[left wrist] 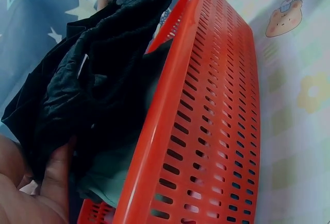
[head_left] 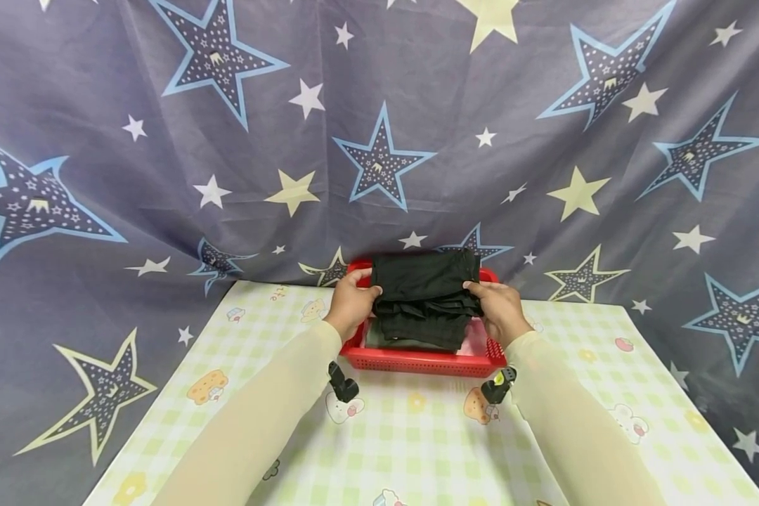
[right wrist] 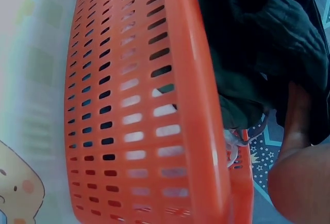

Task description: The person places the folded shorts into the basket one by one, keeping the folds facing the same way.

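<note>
A folded black garment [head_left: 425,275] with a gathered waistband is held over a red plastic basket [head_left: 417,362]. My left hand [head_left: 351,303] pinches its left edge, thumb on the near face. At the opposite edge my right hand [head_left: 501,309] grips the cloth the same way. In the left wrist view, a small white tag shows on the black garment [left wrist: 56,92]. Below it, a dark green cloth [left wrist: 105,175] lies inside the basket. A pink cloth [head_left: 475,339] shows at the basket's right end. The fingers behind the black garment are hidden.
The basket stands on a table with a green checked cartoon cloth [head_left: 411,450], near its back edge. Behind hangs a grey-blue curtain [head_left: 379,232] printed with stars. A pale cord [right wrist: 255,134] shows by the basket's end in the right wrist view.
</note>
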Motion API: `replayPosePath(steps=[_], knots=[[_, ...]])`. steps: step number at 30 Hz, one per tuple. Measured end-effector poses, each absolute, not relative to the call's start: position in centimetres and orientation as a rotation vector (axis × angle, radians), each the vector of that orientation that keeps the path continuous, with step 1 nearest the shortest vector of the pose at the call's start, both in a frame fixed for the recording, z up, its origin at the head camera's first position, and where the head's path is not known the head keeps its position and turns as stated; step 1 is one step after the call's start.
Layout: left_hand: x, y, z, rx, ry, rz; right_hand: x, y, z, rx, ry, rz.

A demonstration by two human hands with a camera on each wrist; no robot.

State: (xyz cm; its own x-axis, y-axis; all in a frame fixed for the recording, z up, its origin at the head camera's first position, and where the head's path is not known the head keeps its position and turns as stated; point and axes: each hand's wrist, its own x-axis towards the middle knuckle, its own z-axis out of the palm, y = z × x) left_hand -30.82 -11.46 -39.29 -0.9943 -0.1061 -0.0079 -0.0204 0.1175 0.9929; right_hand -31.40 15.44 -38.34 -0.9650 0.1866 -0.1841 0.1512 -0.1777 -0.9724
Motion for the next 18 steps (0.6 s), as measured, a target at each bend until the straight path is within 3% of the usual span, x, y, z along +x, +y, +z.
replayPosePath(steps=[18], knots=[[-30.8, -11.3, -39.7, 0.169, -2.304, -2.053, -31.5, 15.5, -39.4, -0.476, -2.097, 2.281]])
